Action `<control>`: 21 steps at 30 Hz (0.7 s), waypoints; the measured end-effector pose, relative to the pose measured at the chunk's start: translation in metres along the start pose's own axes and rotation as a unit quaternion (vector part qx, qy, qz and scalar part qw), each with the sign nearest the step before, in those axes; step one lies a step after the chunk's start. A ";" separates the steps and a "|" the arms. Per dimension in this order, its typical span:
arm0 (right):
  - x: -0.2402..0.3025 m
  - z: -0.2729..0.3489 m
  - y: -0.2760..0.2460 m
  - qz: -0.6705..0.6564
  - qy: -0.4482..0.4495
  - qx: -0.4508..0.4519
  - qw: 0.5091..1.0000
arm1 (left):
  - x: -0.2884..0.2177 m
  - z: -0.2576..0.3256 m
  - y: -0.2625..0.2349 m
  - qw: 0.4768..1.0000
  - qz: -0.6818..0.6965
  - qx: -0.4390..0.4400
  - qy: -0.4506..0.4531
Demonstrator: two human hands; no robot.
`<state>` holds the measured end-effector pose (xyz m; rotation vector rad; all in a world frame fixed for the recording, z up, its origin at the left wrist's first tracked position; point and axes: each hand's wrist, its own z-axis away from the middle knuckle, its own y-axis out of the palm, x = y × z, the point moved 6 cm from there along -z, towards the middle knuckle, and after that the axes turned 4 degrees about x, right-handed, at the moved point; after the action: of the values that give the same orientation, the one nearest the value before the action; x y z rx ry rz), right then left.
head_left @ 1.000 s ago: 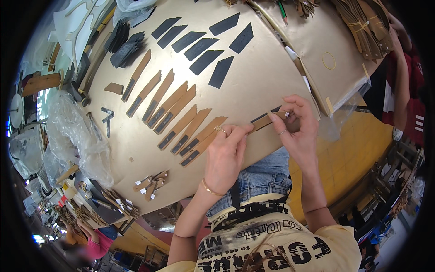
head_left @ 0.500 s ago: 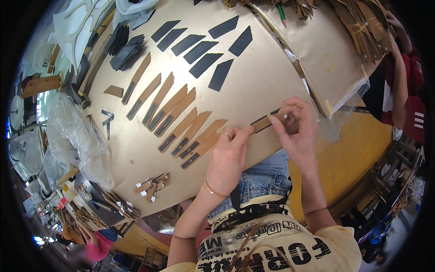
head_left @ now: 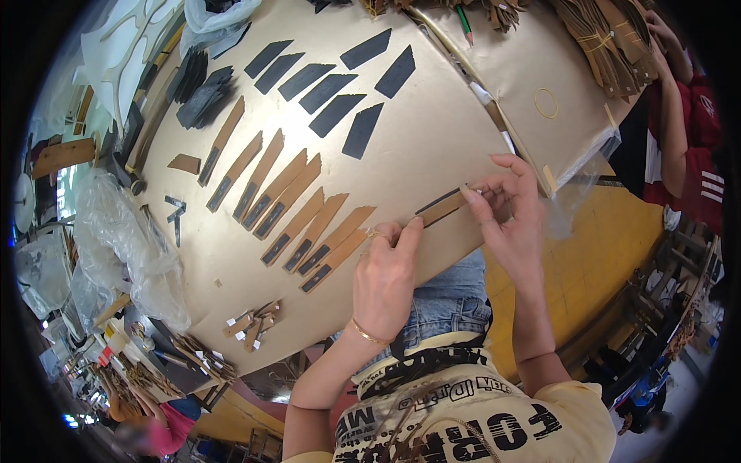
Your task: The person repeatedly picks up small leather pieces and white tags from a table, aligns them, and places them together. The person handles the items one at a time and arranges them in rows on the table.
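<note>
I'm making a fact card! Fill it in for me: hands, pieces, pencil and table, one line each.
Left hand: at the left end of a brown strip with a black edge
Right hand: holding the strip's right end
Brown pieces: laid out, with dark patches
Black pieces: slanted, farther up
Pencil: green, near the top
Table: shiny tan

You are in a workshop, apparently one that works in leather or something like it. Your counter point(head_left: 440, 143) carries cut brown strips point(head_left: 224, 137) in a slanting row, flat black pieces point(head_left: 327, 92) laid out beyond them and a stack point(head_left: 207, 102) of more black ones. Toward its far right lie a banded brown bundle point(head_left: 610, 58) and a green pencil point(head_left: 465, 25). Others share the space with you: a person in red point(head_left: 701, 181) to your right, and one in pink point(head_left: 176, 430) off to your left.
</note>
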<state>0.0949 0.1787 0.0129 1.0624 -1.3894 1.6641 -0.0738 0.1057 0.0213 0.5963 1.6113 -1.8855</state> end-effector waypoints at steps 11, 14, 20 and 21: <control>-0.003 0.004 0.005 0.044 -0.008 0.002 0.999 | 0.000 -0.001 -0.001 1.000 0.004 0.006 -0.007; 0.002 0.011 0.010 0.168 -0.078 -0.004 0.983 | 0.000 -0.001 -0.001 1.000 0.004 0.002 -0.006; 0.017 0.033 0.018 0.390 -0.270 -0.081 0.876 | 0.000 -0.002 -0.003 1.000 0.015 -0.014 -0.008; 0.018 0.038 0.020 0.434 -0.273 -0.070 0.856 | 0.000 -0.002 -0.004 1.000 0.019 -0.020 -0.008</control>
<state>0.0755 0.1385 0.0243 0.9021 -2.6111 1.8578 -0.0767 0.1083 0.0237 0.5882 1.6130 -1.8223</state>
